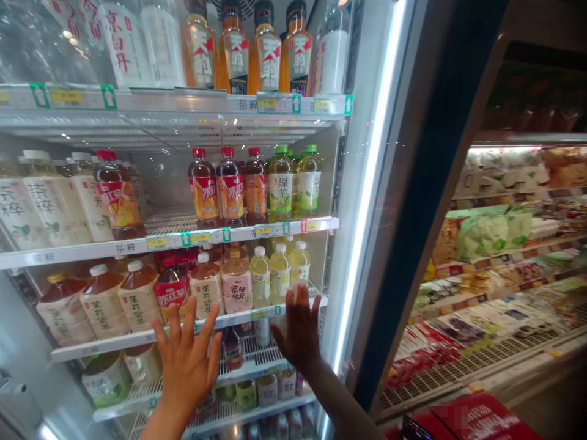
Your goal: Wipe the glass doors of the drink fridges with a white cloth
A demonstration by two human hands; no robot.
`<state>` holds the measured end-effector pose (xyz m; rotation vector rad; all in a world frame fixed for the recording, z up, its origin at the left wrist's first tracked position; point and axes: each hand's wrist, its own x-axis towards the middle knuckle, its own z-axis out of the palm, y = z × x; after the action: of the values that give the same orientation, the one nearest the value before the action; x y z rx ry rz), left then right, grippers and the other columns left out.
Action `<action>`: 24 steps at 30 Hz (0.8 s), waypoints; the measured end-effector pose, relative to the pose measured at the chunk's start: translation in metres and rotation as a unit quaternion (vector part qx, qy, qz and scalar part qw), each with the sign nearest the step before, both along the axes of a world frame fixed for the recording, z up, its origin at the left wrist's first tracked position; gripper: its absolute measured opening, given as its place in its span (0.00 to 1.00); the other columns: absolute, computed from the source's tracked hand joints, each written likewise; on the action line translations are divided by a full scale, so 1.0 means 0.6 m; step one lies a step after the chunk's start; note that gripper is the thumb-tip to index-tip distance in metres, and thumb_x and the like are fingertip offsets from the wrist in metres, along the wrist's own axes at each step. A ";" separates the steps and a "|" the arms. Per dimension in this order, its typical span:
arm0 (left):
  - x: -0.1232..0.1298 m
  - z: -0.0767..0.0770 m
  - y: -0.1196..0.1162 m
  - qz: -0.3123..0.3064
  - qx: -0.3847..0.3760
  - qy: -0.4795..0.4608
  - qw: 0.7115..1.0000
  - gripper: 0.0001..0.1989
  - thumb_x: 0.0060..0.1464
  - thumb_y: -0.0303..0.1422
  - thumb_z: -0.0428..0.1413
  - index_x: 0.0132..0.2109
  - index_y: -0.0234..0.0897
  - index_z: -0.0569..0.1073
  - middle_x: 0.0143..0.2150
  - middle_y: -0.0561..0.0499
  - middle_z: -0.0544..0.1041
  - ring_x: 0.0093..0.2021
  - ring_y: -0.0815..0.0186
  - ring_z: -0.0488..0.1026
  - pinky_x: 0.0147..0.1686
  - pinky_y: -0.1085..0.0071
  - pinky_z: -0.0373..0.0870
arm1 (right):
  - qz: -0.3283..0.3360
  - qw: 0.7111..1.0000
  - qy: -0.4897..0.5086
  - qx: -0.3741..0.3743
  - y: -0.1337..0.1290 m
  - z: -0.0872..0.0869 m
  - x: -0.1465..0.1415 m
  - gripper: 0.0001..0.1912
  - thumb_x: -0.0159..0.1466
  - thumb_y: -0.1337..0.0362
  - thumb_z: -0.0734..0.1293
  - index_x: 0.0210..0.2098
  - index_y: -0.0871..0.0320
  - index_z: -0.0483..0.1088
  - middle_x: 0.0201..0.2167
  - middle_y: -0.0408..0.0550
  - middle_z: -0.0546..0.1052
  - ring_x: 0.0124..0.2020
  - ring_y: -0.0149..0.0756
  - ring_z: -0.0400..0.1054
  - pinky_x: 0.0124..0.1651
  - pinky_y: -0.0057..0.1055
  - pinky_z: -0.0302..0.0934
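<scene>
Both hands are raised before a lit drinks cooler. My left hand (pixel 189 351), fingers spread and holding nothing, is in front of the lower shelves, its fingertips overlapping the view of a red-labelled bottle (pixel 172 287) and a jasmine tea bottle (pixel 206 284). Just below the small pale yellow bottles (pixel 280 272) is my right hand (pixel 300 333), darker in shadow, also spread and empty. Whether either hand touches anything cannot be made out. Above them, red-capped tea bottles (pixel 230 189) and green-capped bottles (pixel 280 186) stand on the middle shelf (pixel 132 245).
Amber bottles (pixel 236 52) and white-labelled bottles (pixel 123 46) line the top shelf. A bright light strip (pixel 373 146) and dark frame (pixel 424 177) border the cooler on the right. Beyond are shelves of packaged food (pixel 495 235), with a red box (pixel 481 418) at bottom right.
</scene>
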<state>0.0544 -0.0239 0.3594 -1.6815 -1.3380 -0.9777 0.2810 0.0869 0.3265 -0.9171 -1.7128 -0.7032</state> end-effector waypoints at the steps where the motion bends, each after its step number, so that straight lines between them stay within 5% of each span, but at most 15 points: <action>1: -0.006 0.001 -0.002 0.002 0.001 0.000 1.000 0.42 0.63 0.34 0.58 0.76 0.56 0.47 0.81 0.51 0.36 0.80 0.49 0.29 0.74 0.37 0.26 | -0.003 1.000 0.008 0.003 0.004 0.012 -0.002 0.42 0.75 0.49 0.53 0.77 0.67 0.31 0.78 0.67 0.43 0.79 0.58 0.34 0.74 0.71 0.39; 5: -0.030 0.011 -0.007 0.015 0.008 -0.008 1.000 0.41 0.64 0.35 0.57 0.76 0.57 0.46 0.81 0.52 0.35 0.80 0.50 0.28 0.74 0.38 0.24 | -0.018 0.998 0.060 0.013 0.012 0.074 -0.012 0.43 0.75 0.51 0.54 0.77 0.66 0.28 0.78 0.68 0.43 0.78 0.62 0.36 0.73 0.73 0.37; 11: -0.076 0.022 -0.008 0.027 0.020 0.014 0.999 0.42 0.63 0.34 0.58 0.76 0.53 0.45 0.81 0.48 0.35 0.80 0.48 0.27 0.74 0.37 0.25 | -0.016 0.999 0.036 -0.007 -0.002 0.036 -0.035 0.42 0.75 0.51 0.52 0.77 0.68 0.30 0.78 0.68 0.37 0.79 0.62 0.32 0.71 0.75 0.42; 16: -0.125 0.032 -0.004 0.025 0.027 0.010 0.999 0.43 0.63 0.33 0.58 0.76 0.54 0.45 0.81 0.49 0.34 0.80 0.48 0.27 0.74 0.37 0.25 | -0.048 0.997 0.067 -0.010 -0.006 0.099 -0.085 0.46 0.74 0.48 0.54 0.77 0.67 0.25 0.78 0.68 0.39 0.78 0.65 0.35 0.72 0.74 0.39; 22: -0.201 0.041 -0.023 0.038 0.032 0.012 0.999 0.43 0.63 0.29 0.57 0.77 0.53 0.44 0.81 0.49 0.33 0.80 0.49 0.27 0.75 0.39 0.25 | 0.039 0.987 -0.145 0.060 -0.060 0.067 -0.185 0.44 0.73 0.43 0.54 0.77 0.66 0.42 0.76 0.59 0.54 0.79 0.46 0.36 0.79 0.52 0.31; 24: -0.235 0.043 -0.036 0.044 0.035 0.015 0.998 0.43 0.63 0.29 0.57 0.76 0.53 0.44 0.81 0.49 0.33 0.80 0.49 0.27 0.75 0.39 0.25 | 0.022 0.987 -0.143 0.063 -0.065 0.086 -0.210 0.43 0.73 0.44 0.56 0.76 0.66 0.43 0.75 0.60 0.56 0.79 0.46 0.36 0.79 0.54 0.30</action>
<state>-0.0867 -0.0457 0.3855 -1.5657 -1.3309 -0.9352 0.1548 0.0482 0.3779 -0.7136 -1.9074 -0.9384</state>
